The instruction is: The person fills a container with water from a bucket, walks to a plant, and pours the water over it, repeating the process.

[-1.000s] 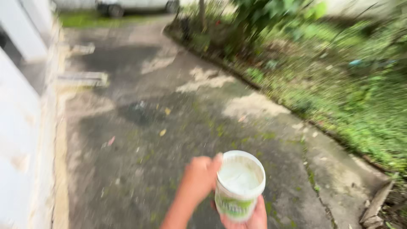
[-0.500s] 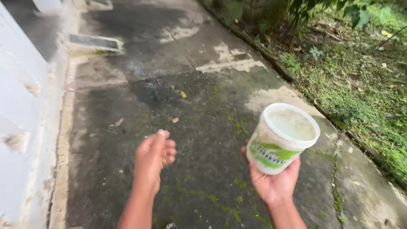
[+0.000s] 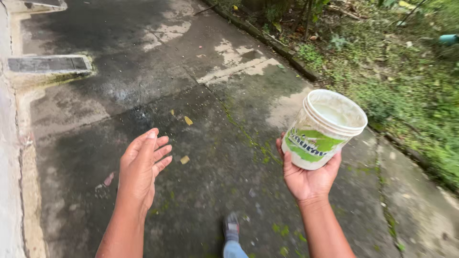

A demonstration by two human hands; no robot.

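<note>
My right hand (image 3: 308, 179) cups a white plastic tub (image 3: 324, 128) with a green label from below, holding it upright and slightly tilted. The tub has no lid and its inside looks whitish. My left hand (image 3: 141, 165) hangs in the air to the left, fingers extended and together, palm turned inward, holding nothing. It is well apart from the tub. Below, my shoe (image 3: 231, 227) steps on the wet concrete path (image 3: 143, 95).
The path is dark, damp and mossy, with yellow fallen leaves (image 3: 188, 120). A concrete kerb (image 3: 267, 40) runs along its right side, with grass and plants (image 3: 406, 86) beyond. A drain grate (image 3: 48, 63) lies at the upper left beside a pale wall (image 3: 7, 191).
My left hand has left the tub's rim, swung out to the left and opened. The right hand carried the tub to the right and higher. The view tilted down along the path.
</note>
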